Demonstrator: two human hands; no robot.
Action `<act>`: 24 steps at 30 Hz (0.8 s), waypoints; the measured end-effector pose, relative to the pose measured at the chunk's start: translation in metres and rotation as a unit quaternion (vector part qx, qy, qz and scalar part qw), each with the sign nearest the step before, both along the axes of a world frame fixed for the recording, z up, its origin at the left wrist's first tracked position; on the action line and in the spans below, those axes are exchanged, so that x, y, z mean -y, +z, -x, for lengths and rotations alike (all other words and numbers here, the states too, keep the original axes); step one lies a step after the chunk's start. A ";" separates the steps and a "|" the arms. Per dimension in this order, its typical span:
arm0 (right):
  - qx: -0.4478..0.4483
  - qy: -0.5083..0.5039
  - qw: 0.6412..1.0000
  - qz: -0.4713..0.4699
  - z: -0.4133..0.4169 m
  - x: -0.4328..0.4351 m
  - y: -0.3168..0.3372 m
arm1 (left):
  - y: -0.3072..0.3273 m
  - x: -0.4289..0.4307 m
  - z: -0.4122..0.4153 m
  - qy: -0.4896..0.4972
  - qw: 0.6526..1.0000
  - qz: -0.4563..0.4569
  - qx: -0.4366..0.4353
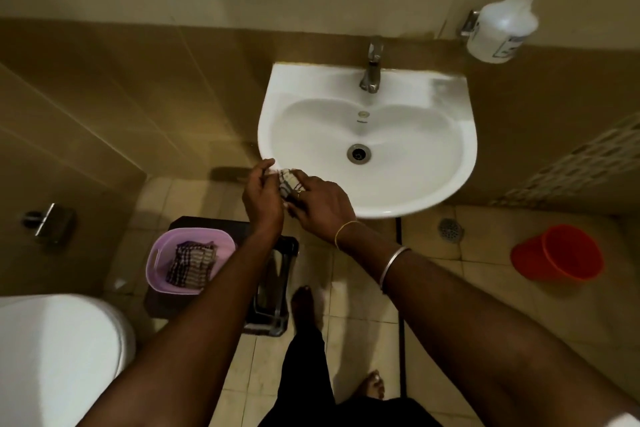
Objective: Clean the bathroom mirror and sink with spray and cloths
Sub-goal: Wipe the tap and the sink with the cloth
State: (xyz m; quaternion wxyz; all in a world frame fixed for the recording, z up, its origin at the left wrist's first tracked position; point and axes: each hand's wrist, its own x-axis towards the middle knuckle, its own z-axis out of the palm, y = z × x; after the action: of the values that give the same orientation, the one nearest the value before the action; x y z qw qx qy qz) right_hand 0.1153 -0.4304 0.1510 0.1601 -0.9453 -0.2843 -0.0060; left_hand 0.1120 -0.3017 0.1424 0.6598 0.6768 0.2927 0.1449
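A white wall sink [429, 184] with a chrome tap [371, 69] fills the upper middle of the head view. At its front left rim, my left hand [260, 194] and my right hand [320, 206] both hold a small checked cloth [289, 182] bunched between them. A white spray bottle [502, 28] with a blue nozzle stands on a ledge at the upper right. A second checked cloth [190, 263] lies in a pink basket [157, 253] on a dark stool below the sink. The mirror is out of view.
A white toilet lid [59, 357] sits at the bottom left. An orange bucket [557, 256] lies on the tiled floor at the right, near a floor drain [450, 229]. A metal fitting [48, 222] juts from the left wall. My bare feet stand below the sink.
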 end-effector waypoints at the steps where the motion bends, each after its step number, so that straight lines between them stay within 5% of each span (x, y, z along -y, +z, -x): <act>1: 0.004 0.008 1.000 0.009 0.003 0.009 -0.002 | 0.001 0.006 0.006 -0.009 1.000 -0.020 0.005; 8: 0.021 0.102 0.994 -0.018 0.012 0.084 0.003 | 0.011 0.048 0.036 -0.136 0.979 -0.139 0.061; 14: -0.032 0.088 0.994 -0.063 0.011 0.135 0.008 | 0.014 0.088 0.039 -0.277 0.924 -0.256 0.059; 24: -0.082 -0.043 0.993 -0.078 0.001 0.198 0.003 | 0.017 0.171 0.017 -0.362 0.900 -0.244 -0.003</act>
State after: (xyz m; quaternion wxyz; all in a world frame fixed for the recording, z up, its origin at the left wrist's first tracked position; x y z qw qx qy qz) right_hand 0.1145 -0.6285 0.1539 0.2563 -0.9384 -0.2280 0.0425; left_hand 0.0948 -0.4730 0.1592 0.4797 0.8764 -0.0154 -0.0387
